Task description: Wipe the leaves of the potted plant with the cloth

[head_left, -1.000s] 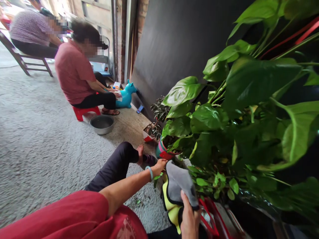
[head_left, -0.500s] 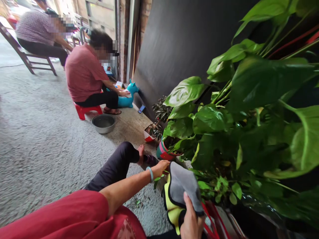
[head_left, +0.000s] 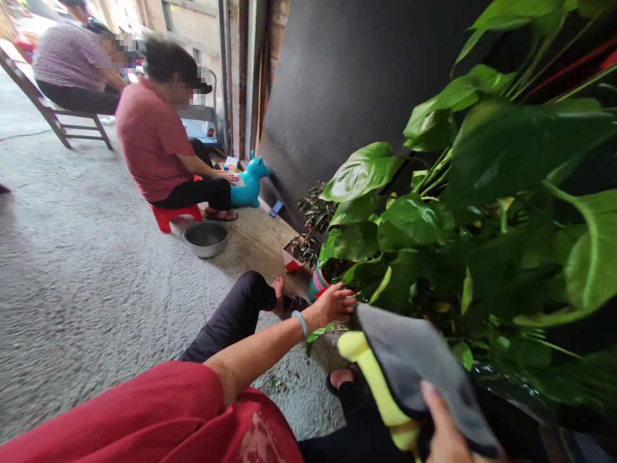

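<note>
A two-sided cloth [head_left: 409, 354], grey on one face and yellow on the other with black edging, hangs in my right hand [head_left: 446, 427]. The thumb presses on its grey side; the other fingers are mostly hidden. My left hand [head_left: 332, 305], a pale bangle at its wrist, reaches forward with fingers apart and nothing seen in them. It is just beyond the cloth's upper corner, beside the lower leaves of a big green plant [head_left: 409, 222]. A striped pot [head_left: 318, 283] shows behind the left hand.
A smaller potted plant [head_left: 301, 247] stands farther back against a dark panel [head_left: 347, 96]. On the concrete floor [head_left: 120, 289] sits a metal basin [head_left: 205, 241]. One person [head_left: 154, 141] sits on a red stool [head_left: 176, 215] near a blue toy animal [head_left: 250, 183]; another sits behind.
My left hand has come off the cloth's corner and moved up and right, its fingers spreading. My right hand has carried the cloth rightward. The seated person leans back a little.
</note>
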`<control>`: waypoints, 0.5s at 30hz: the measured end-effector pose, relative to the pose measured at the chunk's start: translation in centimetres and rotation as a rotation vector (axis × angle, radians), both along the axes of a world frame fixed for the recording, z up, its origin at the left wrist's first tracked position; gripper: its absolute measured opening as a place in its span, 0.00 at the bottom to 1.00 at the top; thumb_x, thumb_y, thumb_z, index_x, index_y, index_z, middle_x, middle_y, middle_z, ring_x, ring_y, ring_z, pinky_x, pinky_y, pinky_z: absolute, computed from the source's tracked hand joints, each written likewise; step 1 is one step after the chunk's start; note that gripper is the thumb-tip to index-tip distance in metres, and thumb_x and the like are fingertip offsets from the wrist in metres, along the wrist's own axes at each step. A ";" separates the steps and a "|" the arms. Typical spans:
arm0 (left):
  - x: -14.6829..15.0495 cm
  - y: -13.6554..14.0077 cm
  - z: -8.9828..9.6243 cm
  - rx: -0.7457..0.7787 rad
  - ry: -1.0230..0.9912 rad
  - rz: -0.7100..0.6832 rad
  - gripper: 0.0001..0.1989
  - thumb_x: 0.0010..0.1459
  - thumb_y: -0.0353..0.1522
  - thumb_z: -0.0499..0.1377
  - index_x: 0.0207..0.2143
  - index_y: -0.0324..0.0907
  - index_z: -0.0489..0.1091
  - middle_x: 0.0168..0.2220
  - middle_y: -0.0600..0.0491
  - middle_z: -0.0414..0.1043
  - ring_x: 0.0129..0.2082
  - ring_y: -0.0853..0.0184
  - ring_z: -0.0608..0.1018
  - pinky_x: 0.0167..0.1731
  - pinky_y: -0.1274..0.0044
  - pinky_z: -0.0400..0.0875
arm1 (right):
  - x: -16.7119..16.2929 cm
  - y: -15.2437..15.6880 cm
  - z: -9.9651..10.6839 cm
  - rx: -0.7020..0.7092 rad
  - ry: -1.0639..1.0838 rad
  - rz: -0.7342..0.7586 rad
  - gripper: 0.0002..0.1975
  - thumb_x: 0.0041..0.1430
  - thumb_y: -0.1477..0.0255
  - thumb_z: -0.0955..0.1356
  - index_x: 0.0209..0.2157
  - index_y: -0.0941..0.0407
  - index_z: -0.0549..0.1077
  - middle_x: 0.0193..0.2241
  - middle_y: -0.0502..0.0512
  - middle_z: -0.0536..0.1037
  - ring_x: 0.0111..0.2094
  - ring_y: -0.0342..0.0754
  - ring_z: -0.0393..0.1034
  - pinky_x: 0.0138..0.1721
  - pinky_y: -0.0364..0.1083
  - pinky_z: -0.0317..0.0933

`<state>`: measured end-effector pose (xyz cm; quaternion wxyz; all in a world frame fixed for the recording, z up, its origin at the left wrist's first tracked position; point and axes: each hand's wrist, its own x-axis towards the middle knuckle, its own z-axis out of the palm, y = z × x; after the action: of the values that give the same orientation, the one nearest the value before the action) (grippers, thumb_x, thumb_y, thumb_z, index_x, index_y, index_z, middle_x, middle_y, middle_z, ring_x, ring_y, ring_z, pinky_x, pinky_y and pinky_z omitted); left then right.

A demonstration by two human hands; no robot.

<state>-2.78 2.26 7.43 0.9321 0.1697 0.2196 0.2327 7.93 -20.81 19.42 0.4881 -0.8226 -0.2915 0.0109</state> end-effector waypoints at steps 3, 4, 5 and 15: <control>0.5 -0.9 0.0 -0.002 0.023 -0.034 0.21 0.58 0.49 0.57 0.42 0.41 0.71 0.38 0.52 0.75 0.34 0.65 0.75 0.48 0.68 0.63 | -0.1 1.2 2.5 0.151 -0.082 -0.115 0.26 0.49 0.51 0.71 0.41 0.56 0.77 0.52 0.66 0.75 0.53 0.65 0.69 0.51 0.59 0.64; 0.8 -1.2 -0.1 -0.007 0.017 -0.051 0.21 0.58 0.49 0.57 0.41 0.41 0.71 0.37 0.52 0.75 0.33 0.65 0.75 0.47 0.68 0.64 | -0.7 2.2 2.5 0.189 -0.083 -0.120 0.28 0.49 0.50 0.71 0.43 0.57 0.76 0.51 0.67 0.75 0.53 0.65 0.69 0.52 0.59 0.64; 1.0 -1.6 0.0 -0.011 0.001 -0.060 0.21 0.58 0.49 0.57 0.40 0.41 0.71 0.36 0.52 0.76 0.33 0.65 0.75 0.47 0.68 0.64 | -1.4 3.4 2.0 0.208 -0.056 -0.098 0.30 0.48 0.48 0.70 0.43 0.59 0.76 0.49 0.69 0.76 0.51 0.65 0.70 0.51 0.59 0.64; -0.1 -0.5 0.7 -0.006 -0.031 -0.041 0.22 0.60 0.49 0.53 0.38 0.38 0.73 0.29 0.49 0.76 0.27 0.65 0.75 0.41 0.71 0.67 | -3.1 2.3 -2.8 0.172 0.389 0.015 0.27 0.38 0.51 0.77 0.35 0.57 0.78 0.40 0.62 0.81 0.47 0.62 0.72 0.52 0.56 0.64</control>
<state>-2.84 1.78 8.14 0.9405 0.1679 0.2024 0.2154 4.79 -18.48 16.65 0.6034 -0.7582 -0.1976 0.1483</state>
